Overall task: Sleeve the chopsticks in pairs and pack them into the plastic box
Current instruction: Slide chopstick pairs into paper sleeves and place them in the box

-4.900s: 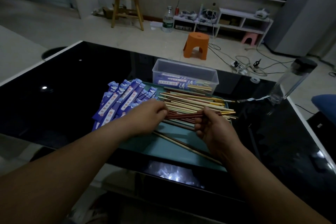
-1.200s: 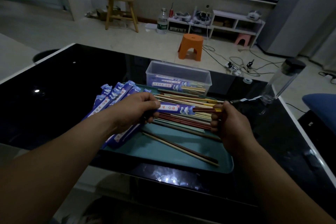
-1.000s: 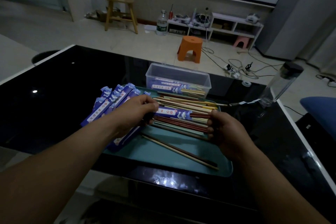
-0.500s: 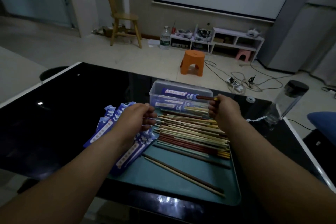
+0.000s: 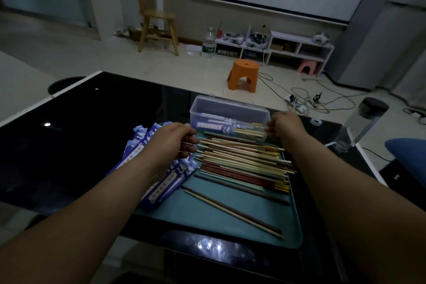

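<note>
Print first: the blue sleeves (image 5: 161,185) carry a white strip with red characters (too small to read). So do the sleeved pairs (image 5: 213,125) lying in the plastic box (image 5: 230,108), which stands at the far edge of the teal tray (image 5: 207,223). The left hand (image 5: 170,142) has its fingers (image 5: 192,140) curled round the left ends of the loose chopsticks (image 5: 242,161) heaped on the tray. The right hand (image 5: 283,125) is at the box's right end, fingers curled; I cannot tell whether they hold anything. The tray's near edge lies close to the table (image 5: 92,127) edge. The black table runs wide to the left of the sleeves, and a bottle (image 5: 359,127) stands at its right edge.
</note>
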`<action>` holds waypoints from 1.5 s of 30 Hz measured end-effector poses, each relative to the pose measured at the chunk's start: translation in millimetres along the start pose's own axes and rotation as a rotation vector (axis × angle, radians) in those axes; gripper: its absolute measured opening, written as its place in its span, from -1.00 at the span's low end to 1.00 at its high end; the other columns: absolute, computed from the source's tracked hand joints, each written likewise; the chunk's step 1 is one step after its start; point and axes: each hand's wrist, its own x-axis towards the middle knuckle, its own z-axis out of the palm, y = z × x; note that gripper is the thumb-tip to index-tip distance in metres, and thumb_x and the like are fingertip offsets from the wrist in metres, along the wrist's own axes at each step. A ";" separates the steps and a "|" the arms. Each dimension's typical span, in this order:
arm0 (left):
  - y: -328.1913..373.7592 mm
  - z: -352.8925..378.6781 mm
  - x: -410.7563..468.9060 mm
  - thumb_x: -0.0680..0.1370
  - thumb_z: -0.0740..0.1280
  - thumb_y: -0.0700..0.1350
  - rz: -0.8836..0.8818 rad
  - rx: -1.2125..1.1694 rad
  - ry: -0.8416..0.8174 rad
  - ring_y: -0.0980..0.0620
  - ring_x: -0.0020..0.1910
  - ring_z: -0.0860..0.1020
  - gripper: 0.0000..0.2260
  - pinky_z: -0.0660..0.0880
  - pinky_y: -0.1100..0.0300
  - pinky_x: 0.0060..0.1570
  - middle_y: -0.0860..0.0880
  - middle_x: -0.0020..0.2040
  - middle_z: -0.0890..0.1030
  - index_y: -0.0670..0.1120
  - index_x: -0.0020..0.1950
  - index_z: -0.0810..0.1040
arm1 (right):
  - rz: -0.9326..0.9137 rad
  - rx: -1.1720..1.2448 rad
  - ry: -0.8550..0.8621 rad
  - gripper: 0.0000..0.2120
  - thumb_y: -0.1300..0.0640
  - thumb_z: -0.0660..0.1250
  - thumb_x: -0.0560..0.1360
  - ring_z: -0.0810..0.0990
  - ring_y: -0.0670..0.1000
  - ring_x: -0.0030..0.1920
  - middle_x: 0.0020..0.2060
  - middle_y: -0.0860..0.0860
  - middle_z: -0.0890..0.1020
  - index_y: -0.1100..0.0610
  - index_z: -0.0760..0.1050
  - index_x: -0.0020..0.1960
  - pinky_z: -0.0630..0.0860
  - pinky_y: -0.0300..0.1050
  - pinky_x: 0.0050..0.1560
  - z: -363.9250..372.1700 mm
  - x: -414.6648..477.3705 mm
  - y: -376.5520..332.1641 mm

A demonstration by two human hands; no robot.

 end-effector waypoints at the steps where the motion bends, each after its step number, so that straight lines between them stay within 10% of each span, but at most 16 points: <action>1: 1.7 -0.8 -0.1 0.71 0.20 -0.04 0.004 -0.001 -0.009 -0.03 -0.19 0.61 -0.74 0.49 0.16 -0.21 -0.13 -0.09 0.69 -0.17 0.09 0.61 | -0.005 0.008 -0.015 -0.78 0.28 0.12 0.69 0.59 0.15 -0.15 -0.12 0.22 0.58 0.25 0.54 0.13 0.60 0.06 -0.09 -6.2 -9.5 3.9; 5: 1.6 -3.7 -6.0 0.68 0.26 -0.12 0.046 0.141 -0.073 -0.01 -0.24 0.60 -0.83 0.47 0.22 -0.30 -0.13 -0.12 0.67 -0.18 0.05 0.59 | -0.103 -0.096 -0.118 -0.79 0.25 0.18 0.69 0.54 0.12 -0.22 -0.09 0.38 0.60 0.35 0.55 0.12 0.46 -0.03 -0.25 -24.5 -54.5 37.3; 10: -13.3 -3.0 -17.8 0.60 0.34 -0.12 0.242 0.788 -0.214 0.06 -0.15 0.61 -0.94 0.49 0.13 -0.10 0.03 -0.12 0.67 -0.04 -0.02 0.61 | -0.379 -0.651 -0.279 -0.88 0.11 0.43 0.57 0.59 -0.10 -0.26 -0.26 -0.08 0.64 0.02 0.59 -0.15 0.44 -0.15 -0.19 -29.6 -115.1 78.6; 20: -45.3 2.7 -29.5 0.52 0.41 0.02 0.421 1.325 -0.465 0.00 0.05 0.54 -0.81 0.49 0.08 0.05 0.11 -0.03 0.47 0.12 0.13 0.55 | -0.402 -0.981 -0.486 -0.85 -0.08 0.50 0.48 0.60 -0.04 -0.04 -0.10 -0.13 0.62 -0.09 0.55 -0.06 0.60 -0.02 0.04 -10.1 -147.1 100.7; 34: -51.2 15.4 -14.3 0.55 0.39 0.03 0.409 1.397 -0.511 0.00 0.05 0.49 -0.80 0.36 0.04 0.01 0.14 -0.08 0.42 0.15 -0.14 0.36 | -0.523 -1.040 -0.308 -0.98 0.03 0.35 0.54 0.57 0.05 0.03 -0.04 -0.07 0.58 -0.06 0.56 -0.04 0.52 -0.04 -0.06 -14.1 -117.3 108.5; 41: -49.4 15.7 -17.5 0.58 0.40 -0.03 0.456 1.290 -0.461 -0.02 0.22 0.54 -0.60 0.38 0.07 0.10 0.04 0.24 0.58 0.12 0.39 0.41 | -0.502 -0.983 -0.416 -0.88 0.08 0.32 0.60 0.54 0.03 -0.01 -0.07 -0.09 0.55 -0.08 0.45 -0.09 0.47 -0.02 -0.05 -15.9 -116.8 105.8; 45: -52.5 15.9 -12.1 0.58 0.38 0.01 0.509 1.338 -0.442 -0.04 0.24 0.49 -0.74 0.46 0.00 0.16 0.03 0.19 0.51 0.11 0.28 0.56 | -0.493 -0.933 -0.428 -0.88 0.10 0.27 0.63 0.54 0.06 0.00 -0.03 -0.04 0.58 -0.07 0.41 -0.06 0.52 0.04 0.05 -19.1 -119.3 104.4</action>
